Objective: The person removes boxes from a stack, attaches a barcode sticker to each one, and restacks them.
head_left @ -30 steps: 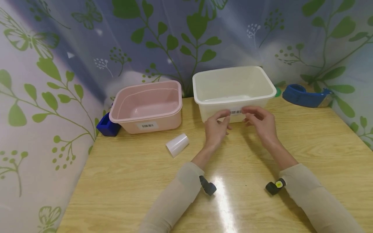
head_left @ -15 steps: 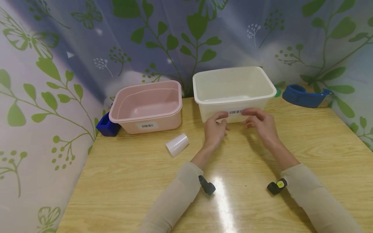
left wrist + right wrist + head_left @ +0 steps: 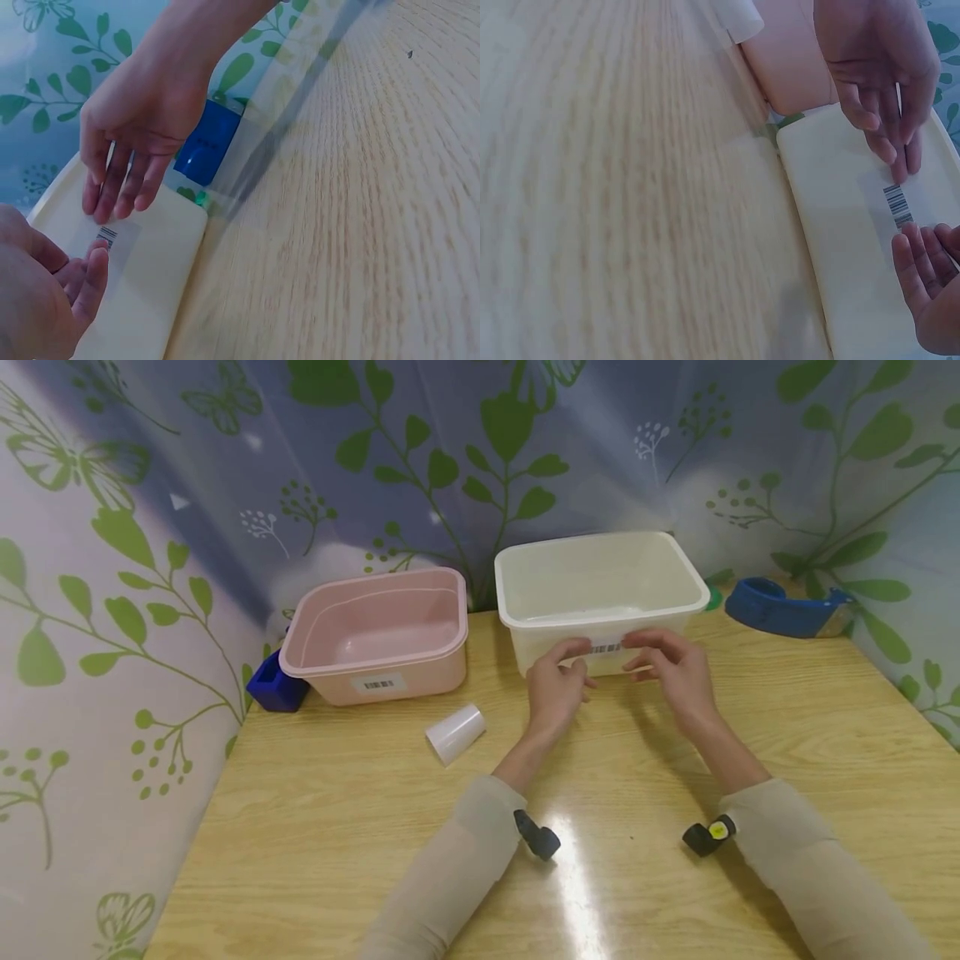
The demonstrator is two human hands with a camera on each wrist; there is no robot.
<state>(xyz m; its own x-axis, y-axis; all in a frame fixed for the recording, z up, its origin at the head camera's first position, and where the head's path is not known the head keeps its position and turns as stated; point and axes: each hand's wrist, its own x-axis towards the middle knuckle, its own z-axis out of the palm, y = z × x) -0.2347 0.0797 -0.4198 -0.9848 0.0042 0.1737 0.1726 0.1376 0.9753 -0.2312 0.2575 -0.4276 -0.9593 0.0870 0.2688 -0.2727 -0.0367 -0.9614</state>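
A white plastic bin (image 3: 540, 652) stands at the back of the table, with a barcode label (image 3: 606, 647) on its front wall. My left hand (image 3: 555, 693) is at the left end of this label, fingers loosely bent and nothing held. From the other side my right hand (image 3: 681, 681) faces it, fingers gently curved, its fingertips near the label's right end. In the left wrist view, both hands' fingertips flank the barcode (image 3: 108, 237), palms turned inward. The right wrist view shows the same gap between the left hand (image 3: 889, 67) and right hand (image 3: 941, 300).
Left of the white bin is a pink bin (image 3: 431, 678), also labelled. A white cup-like cylinder (image 3: 456, 735) lies on its side before it. A blue box (image 3: 277, 685) sits at far left. At right are a blue tape dispenser (image 3: 787, 610) and a small green item (image 3: 713, 599).
Both hands stay at the label; their fingers shift only slightly, the right fingertips a touch higher than half a second ago. The bins and other items have not moved.
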